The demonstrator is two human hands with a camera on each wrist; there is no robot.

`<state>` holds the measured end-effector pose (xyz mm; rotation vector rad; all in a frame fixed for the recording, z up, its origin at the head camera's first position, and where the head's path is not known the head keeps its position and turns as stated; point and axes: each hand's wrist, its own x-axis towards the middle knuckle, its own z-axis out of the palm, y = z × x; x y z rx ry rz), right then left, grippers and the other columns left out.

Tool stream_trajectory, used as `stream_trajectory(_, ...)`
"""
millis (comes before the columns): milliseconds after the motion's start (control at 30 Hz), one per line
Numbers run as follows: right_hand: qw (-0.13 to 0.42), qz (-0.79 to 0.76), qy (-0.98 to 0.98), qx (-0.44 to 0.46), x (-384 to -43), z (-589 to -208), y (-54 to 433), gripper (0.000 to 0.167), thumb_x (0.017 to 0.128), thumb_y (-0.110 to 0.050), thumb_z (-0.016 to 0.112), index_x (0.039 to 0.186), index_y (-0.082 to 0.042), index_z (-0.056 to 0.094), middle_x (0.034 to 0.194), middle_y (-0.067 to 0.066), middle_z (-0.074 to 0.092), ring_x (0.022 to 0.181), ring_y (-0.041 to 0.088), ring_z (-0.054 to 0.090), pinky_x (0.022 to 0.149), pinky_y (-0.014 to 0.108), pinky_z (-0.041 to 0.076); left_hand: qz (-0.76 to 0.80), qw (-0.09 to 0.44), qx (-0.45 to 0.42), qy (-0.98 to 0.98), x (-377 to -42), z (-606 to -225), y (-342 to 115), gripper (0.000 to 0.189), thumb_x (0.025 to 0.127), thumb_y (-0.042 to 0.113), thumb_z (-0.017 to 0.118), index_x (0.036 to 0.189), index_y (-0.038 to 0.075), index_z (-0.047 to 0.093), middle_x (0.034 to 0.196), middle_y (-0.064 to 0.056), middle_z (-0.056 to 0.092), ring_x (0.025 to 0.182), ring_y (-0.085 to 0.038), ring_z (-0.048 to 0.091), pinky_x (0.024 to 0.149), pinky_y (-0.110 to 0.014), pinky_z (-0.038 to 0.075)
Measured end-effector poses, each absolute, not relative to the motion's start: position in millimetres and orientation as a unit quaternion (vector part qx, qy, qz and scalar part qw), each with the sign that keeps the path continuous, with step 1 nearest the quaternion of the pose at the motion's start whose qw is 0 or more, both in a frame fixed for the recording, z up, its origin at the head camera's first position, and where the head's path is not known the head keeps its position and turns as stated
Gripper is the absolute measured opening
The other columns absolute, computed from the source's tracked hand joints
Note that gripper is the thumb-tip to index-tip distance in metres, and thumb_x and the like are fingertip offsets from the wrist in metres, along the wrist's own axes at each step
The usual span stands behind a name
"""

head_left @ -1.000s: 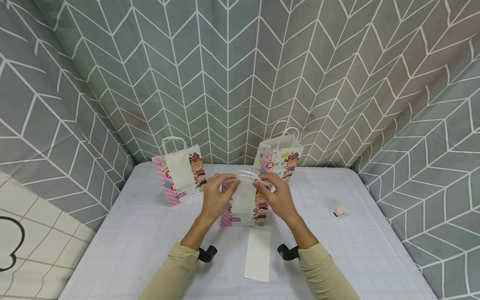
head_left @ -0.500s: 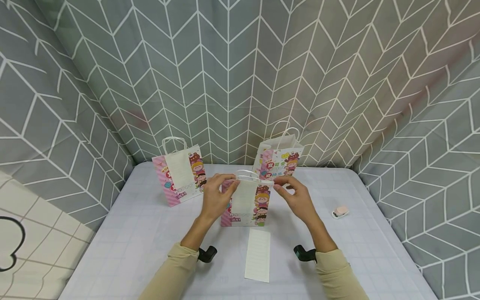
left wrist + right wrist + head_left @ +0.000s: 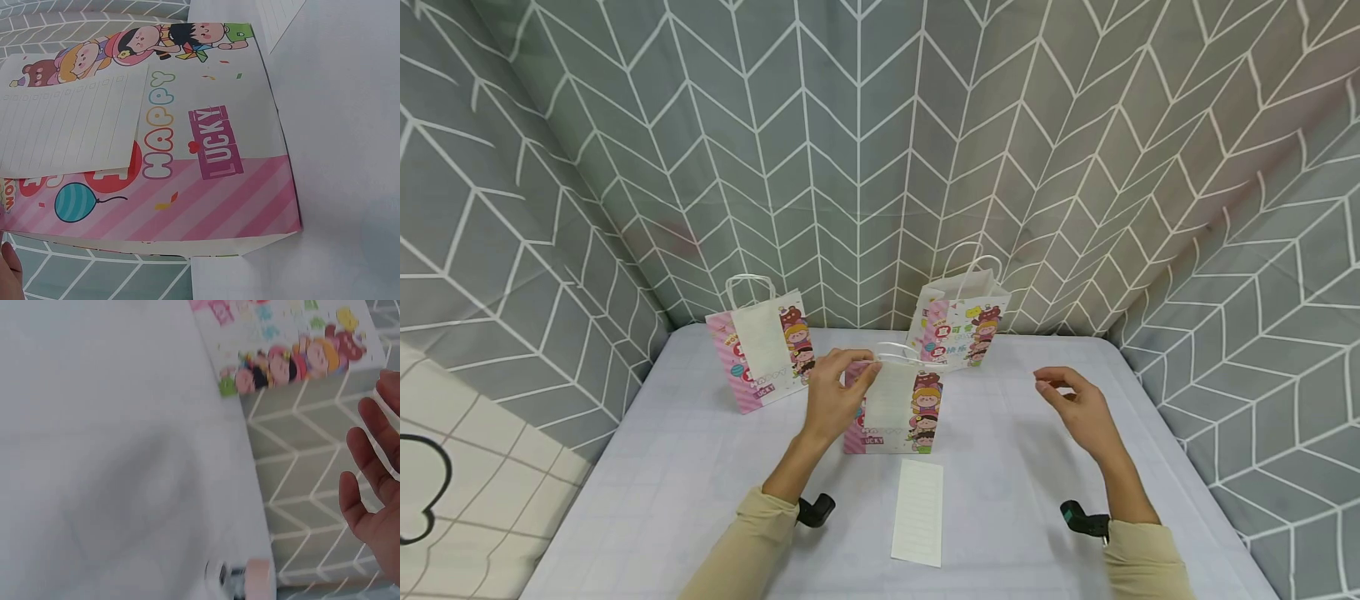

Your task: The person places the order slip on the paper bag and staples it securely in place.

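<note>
A printed paper gift bag (image 3: 927, 406) stands upright at the middle of the table, with a lined slip of paper (image 3: 886, 398) against its front. My left hand (image 3: 835, 396) pinches the bag's top left corner; in the left wrist view the slip (image 3: 69, 125) lies over the bag's HAPPY LUCKY front (image 3: 250, 125). My right hand (image 3: 1078, 412) is in the air right of the bag, fingers loosely bent, holding nothing. Beneath it in the right wrist view is a small pink and white stapler (image 3: 253, 578), which the right hand hides in the head view.
A second bag (image 3: 760, 350) with a slip on its front stands at the back left. Another bag (image 3: 966, 321), its top spread, stands at the back right. A lined paper pad (image 3: 917, 512) lies in front of the middle bag. A patterned curtain (image 3: 865, 167) hangs behind.
My right hand has let go of the middle bag's top edge and moved right, over the stapler's place. The left hand has stayed at the bag's top left corner.
</note>
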<state>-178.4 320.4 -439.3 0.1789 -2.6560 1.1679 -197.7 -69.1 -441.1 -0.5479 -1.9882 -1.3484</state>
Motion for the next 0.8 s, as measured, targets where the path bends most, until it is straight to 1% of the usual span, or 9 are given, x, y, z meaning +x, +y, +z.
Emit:
stream_trajectory(67, 0.119, 0.392, -0.911, 0.044, -176.5, -444.2, 333.7, 0.037, 0.103, -0.036, 0.057, 0.128, -0.009, 0.064, 0.124, 0.009, 0.065, 0.107, 0.007, 0.053, 0.086, 0.027, 0.041, -0.516, 0.335, -0.211, -0.760, -197.6, -441.1, -69.5, 0.015, 0.085, 0.016, 0.081, 0.098, 0.009, 0.076, 0.095, -0.003, 0.075, 0.087, -0.019, 0.066, 0.085, -0.041, 0.041)
stream_trajectory(133, 0.117, 0.383, -0.916, 0.028, -174.6, -448.7, 345.9, 0.038, 0.104, -0.035, 0.056, 0.130, -0.008, 0.062, 0.129, 0.012, 0.061, 0.111, 0.013, 0.052, 0.087, 0.031, 0.040, -0.516, 0.336, -0.212, -0.759, -197.6, -441.1, -69.7, 0.015, 0.085, 0.016, 0.081, 0.098, 0.010, 0.076, 0.095, -0.003, 0.076, 0.088, -0.019, 0.066, 0.085, -0.041, 0.041)
stream_trajectory(233, 0.100, 0.372, -0.923, 0.009, -172.2, -455.8, 362.3, 0.043, 0.104, -0.033, 0.055, 0.135, -0.004, 0.058, 0.137, 0.020, 0.053, 0.119, 0.030, 0.048, 0.089, 0.043, 0.040, -0.518, 0.331, -0.212, -0.760, -197.5, -441.2, -69.8, 0.015, 0.087, 0.018, 0.080, 0.098, 0.010, 0.076, 0.095, -0.004, 0.075, 0.089, -0.020, 0.067, 0.086, -0.041, 0.041)
stream_trajectory(300, 0.083, 0.365, -0.927, 0.000, -171.4, -461.2, 371.6, 0.046, 0.104, -0.031, 0.055, 0.138, -0.001, 0.054, 0.139, 0.026, 0.049, 0.122, 0.041, 0.045, 0.090, 0.052, 0.040, -0.519, 0.329, -0.212, -0.760, -197.6, -441.6, -69.8, 0.015, 0.087, 0.018, 0.080, 0.099, 0.010, 0.076, 0.095, -0.004, 0.075, 0.089, -0.020, 0.067, 0.086, -0.041, 0.041)
stream_trajectory(400, 0.060, 0.354, -0.933, -0.014, -171.0, -471.3, 383.0, 0.051, 0.104, -0.031, 0.056, 0.141, 0.003, 0.050, 0.139, 0.033, 0.045, 0.122, 0.050, 0.043, 0.092, 0.061, 0.039, -0.520, 0.328, -0.212, -0.759, -197.8, -442.4, -69.3, 0.015, 0.087, 0.017, 0.080, 0.099, 0.010, 0.076, 0.095, -0.004, 0.075, 0.089, -0.019, 0.067, 0.086, -0.041, 0.041)
stream_trajectory(467, 0.049, 0.344, -0.938, -0.022, -170.9, -477.9, 388.4, 0.053, 0.104, -0.032, 0.055, 0.143, 0.004, 0.048, 0.138, 0.036, 0.045, 0.121, 0.053, 0.043, 0.093, 0.063, 0.039, -0.519, 0.331, -0.214, -0.759, -197.9, -442.8, -69.2, 0.015, 0.086, 0.016, 0.081, 0.099, 0.009, 0.076, 0.095, -0.004, 0.075, 0.089, -0.020, 0.067, 0.086, -0.042, 0.041)
stream_trajectory(667, 0.048, 0.324, -0.944, -0.035, -170.3, -491.1, 396.9, 0.056, 0.105, -0.035, 0.053, 0.143, 0.005, 0.047, 0.133, 0.038, 0.047, 0.118, 0.054, 0.046, 0.091, 0.064, 0.041, -0.518, 0.333, -0.213, -0.758, -198.3, -443.1, -69.2, 0.015, 0.086, 0.016, 0.081, 0.099, 0.010, 0.076, 0.095, -0.003, 0.075, 0.089, -0.019, 0.067, 0.087, -0.042, 0.042)
stream_trajectory(800, 0.042, 0.323, -0.944, -0.050, -170.3, -494.6, 398.4, 0.058, 0.105, -0.037, 0.053, 0.143, 0.006, 0.045, 0.134, 0.038, 0.047, 0.119, 0.054, 0.047, 0.093, 0.064, 0.040, -0.518, 0.331, -0.211, -0.760, -198.2, -443.1, -69.0, 0.015, 0.087, 0.017, 0.080, 0.099, 0.010, 0.075, 0.095, -0.004, 0.075, 0.089, -0.019, 0.067, 0.087, -0.042, 0.041)
